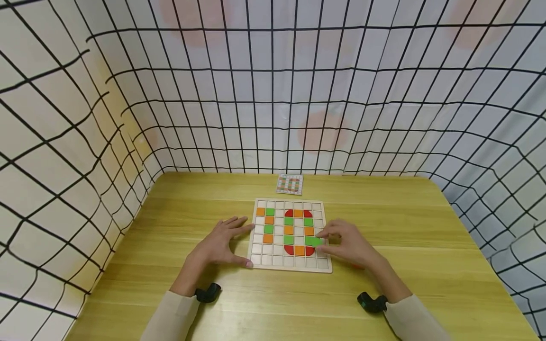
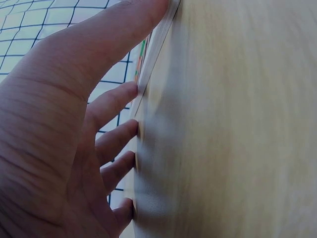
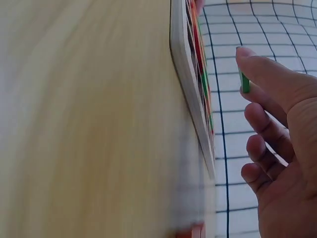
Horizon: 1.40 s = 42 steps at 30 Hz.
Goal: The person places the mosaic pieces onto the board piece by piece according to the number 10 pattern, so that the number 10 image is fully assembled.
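A pale wooden grid board (image 1: 279,260) lies on the table with orange, green and rounded red tiles set in its cells, forming a shape like "10". My right hand (image 1: 347,241) pinches a green tile (image 3: 244,82) between thumb and forefinger, above the board's right side. In the right wrist view that tile is raised off the board, and the other fingers curl loosely. My left hand (image 1: 219,244) is spread at the board's left edge, thumb near the lower corner. In the left wrist view its fingers (image 2: 116,136) are separated and hold nothing.
Behind the board lies a small printed card (image 1: 289,184) with a similar coloured pattern. A red piece (image 1: 358,266), partly hidden, lies on the table (image 1: 273,303) under my right hand. A black grid net (image 1: 273,102) over white cloth encloses the back and sides.
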Motion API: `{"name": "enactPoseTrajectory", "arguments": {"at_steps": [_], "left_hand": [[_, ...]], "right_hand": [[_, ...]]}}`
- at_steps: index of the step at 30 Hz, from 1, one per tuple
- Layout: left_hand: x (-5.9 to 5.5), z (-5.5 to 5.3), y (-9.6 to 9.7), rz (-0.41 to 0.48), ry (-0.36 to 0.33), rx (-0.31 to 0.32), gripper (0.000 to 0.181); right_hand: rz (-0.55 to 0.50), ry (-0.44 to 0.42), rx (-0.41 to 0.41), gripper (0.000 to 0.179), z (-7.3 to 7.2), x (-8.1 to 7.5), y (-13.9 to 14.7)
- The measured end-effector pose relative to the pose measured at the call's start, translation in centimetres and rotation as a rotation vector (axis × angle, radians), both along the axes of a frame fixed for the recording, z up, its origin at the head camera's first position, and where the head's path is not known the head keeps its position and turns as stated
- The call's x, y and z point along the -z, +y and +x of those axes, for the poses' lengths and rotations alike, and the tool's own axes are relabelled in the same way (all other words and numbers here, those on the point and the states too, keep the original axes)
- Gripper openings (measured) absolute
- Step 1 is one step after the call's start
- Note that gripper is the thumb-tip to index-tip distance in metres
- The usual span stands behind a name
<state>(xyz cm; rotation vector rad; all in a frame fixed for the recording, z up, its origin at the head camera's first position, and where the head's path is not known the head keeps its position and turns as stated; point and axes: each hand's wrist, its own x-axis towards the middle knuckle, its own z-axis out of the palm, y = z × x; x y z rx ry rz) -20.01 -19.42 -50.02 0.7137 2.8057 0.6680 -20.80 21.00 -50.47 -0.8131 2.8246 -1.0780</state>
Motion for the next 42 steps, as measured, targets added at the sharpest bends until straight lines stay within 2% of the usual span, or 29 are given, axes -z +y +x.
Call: {"name": "enactPoseTrajectory", "arguments": {"at_steps": [7, 17, 29, 37, 42], "left_hand": [[0.0, -0.1, 0.0, 0.005, 0.007, 0.0, 0.108], [0.1, -0.1, -0.1, 0.007, 0.001, -0.003, 0.108], [0.1, -0.1, -0.1, -0.004, 0.013, -0.002, 0.107], [0.2, -0.1, -0.1, -0.005, 0.012, 0.002, 0.107], [0.1, -0.1, -0.1, -0.01, 0.014, 0.002, 0.108]], "right_hand": [[-0.052, -0.005, -0.045, 0.026, -0.6, -0.4, -3.2], [-0.116, -0.013, -0.054, 0.025, -0.7, -0.1, -7.2], [-0.014, -0.065, -0.043, 0.024, 0.0, 0.0, -11.4], [-0.015, -0.058, -0.055, 0.024, 0.2, 0.8, -12.3], [0.015, -0.019, -0.051, 0.025, 0.2, 1.0, -12.9]]}}
